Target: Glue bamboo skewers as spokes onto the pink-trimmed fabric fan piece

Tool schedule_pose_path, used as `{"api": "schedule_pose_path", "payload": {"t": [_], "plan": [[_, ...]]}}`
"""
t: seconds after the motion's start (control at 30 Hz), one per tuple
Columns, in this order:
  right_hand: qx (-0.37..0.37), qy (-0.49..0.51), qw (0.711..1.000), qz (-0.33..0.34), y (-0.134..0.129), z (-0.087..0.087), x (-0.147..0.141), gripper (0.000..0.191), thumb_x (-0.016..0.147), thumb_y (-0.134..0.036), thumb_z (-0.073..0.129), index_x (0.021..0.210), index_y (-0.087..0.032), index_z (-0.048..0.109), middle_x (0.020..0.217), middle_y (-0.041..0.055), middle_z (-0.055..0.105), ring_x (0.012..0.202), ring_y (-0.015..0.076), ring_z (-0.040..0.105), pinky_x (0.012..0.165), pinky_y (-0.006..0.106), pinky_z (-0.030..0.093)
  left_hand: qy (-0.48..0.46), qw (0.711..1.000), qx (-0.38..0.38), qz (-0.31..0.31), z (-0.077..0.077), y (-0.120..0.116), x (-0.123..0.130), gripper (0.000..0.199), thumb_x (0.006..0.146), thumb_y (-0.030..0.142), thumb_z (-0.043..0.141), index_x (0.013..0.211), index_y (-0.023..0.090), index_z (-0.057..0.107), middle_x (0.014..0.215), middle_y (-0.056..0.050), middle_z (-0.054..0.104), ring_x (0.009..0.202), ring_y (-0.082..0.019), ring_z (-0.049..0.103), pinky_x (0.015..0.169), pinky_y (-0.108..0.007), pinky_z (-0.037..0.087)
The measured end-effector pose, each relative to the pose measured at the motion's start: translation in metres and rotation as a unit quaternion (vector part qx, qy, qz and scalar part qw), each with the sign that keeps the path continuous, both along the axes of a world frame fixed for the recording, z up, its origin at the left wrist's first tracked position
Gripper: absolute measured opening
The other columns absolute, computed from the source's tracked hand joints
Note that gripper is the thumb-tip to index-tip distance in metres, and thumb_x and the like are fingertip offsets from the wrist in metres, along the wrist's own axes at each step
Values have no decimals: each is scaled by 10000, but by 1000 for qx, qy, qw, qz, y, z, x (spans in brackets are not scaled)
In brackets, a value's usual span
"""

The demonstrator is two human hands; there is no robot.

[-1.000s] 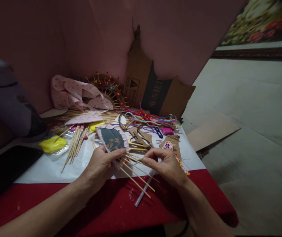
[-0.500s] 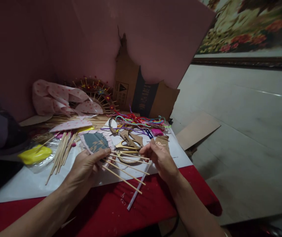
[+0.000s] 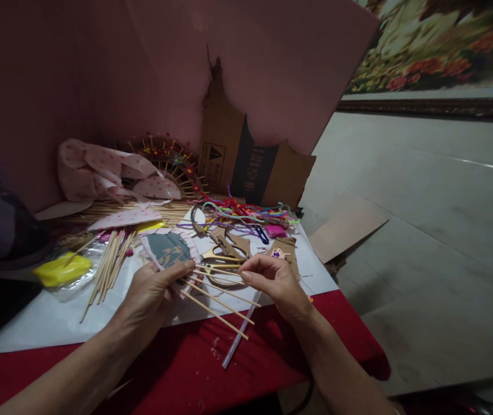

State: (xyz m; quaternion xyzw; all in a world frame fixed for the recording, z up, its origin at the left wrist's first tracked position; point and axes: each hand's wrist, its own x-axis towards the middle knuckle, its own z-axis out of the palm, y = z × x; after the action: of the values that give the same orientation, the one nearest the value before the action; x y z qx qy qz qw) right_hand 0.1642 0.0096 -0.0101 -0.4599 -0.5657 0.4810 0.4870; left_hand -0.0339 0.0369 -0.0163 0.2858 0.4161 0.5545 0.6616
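My left hand [image 3: 154, 291] grips a cardboard piece [image 3: 169, 248] with a dark blue-grey face and a pale pink fabric edge. Several thin wooden sticks [image 3: 220, 305] fan out from it to the right. My right hand [image 3: 276, 285] has thumb and forefinger pinched at the end of an upper stick. Just behind the sticks lie gold-handled scissors [image 3: 224, 253], partly hidden by them. A clear plastic stick [image 3: 240, 334] lies beneath, over the table's front edge.
Loose sticks [image 3: 110, 265] and a yellow packet [image 3: 63, 270] lie left. Coloured pipe cleaners [image 3: 246, 210], pink dotted fabric [image 3: 95, 167] and upright cardboard [image 3: 220, 132] stand or lie behind. A red cloth [image 3: 186, 357] covers the front edge.
My right hand has moved slightly left and down, bringing its fingertips to the upper stick. Small purple-marked pieces now show behind it. My left hand keeps its hold.
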Motion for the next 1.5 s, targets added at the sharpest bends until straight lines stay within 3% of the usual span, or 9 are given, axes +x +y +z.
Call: {"api": "schedule_pose_path", "payload": {"t": [0.2, 0.53, 0.83, 1.07, 1.5], "plan": [[-11, -21, 1000, -2, 2, -3, 1, 96, 670, -258, 692, 688, -164, 678, 626, -16, 604, 586, 101, 513, 593, 238, 412, -23, 1000, -12, -13, 4, -4, 3, 179, 578, 39, 718, 710, 110, 621, 598, -15, 663, 493, -119, 603, 493, -213, 524], [-26, -34, 999, 0, 4, -8, 2, 90, 670, -248, 689, 682, -160, 677, 621, -6, 607, 582, 107, 501, 560, 235, 383, -33, 998, 9, -54, -7, -3, -1, 194, 586, 132, 754, 726, 104, 624, 612, -32, 661, 514, -147, 620, 520, -250, 528], [-33, -37, 999, -1, 5, -9, 3, 98, 669, -257, 689, 674, -160, 675, 593, -18, 578, 556, 99, 470, 547, 232, 366, -46, 998, 2, -34, -3, -5, 0, 222, 586, 140, 764, 735, 106, 603, 642, -25, 652, 529, -128, 601, 531, -237, 526], [-44, -34, 998, 3, 5, -10, 2, 115, 669, -270, 696, 665, -157, 675, 563, -27, 564, 519, 88, 449, 509, 220, 346, -69, 997, 5, -39, -6, -6, 0, 195, 616, 151, 750, 747, 120, 609, 656, -28, 656, 542, -144, 616, 565, -276, 549], [-16, -77, 997, -6, 5, -12, 1, 85, 715, -238, 655, 686, -159, 666, 614, -14, 594, 564, 100, 488, 542, 223, 370, -63, 996, -3, -63, -3, -5, 2, 145, 738, 236, 651, 700, 100, 621, 596, -71, 656, 504, -158, 610, 487, -248, 507]]}}
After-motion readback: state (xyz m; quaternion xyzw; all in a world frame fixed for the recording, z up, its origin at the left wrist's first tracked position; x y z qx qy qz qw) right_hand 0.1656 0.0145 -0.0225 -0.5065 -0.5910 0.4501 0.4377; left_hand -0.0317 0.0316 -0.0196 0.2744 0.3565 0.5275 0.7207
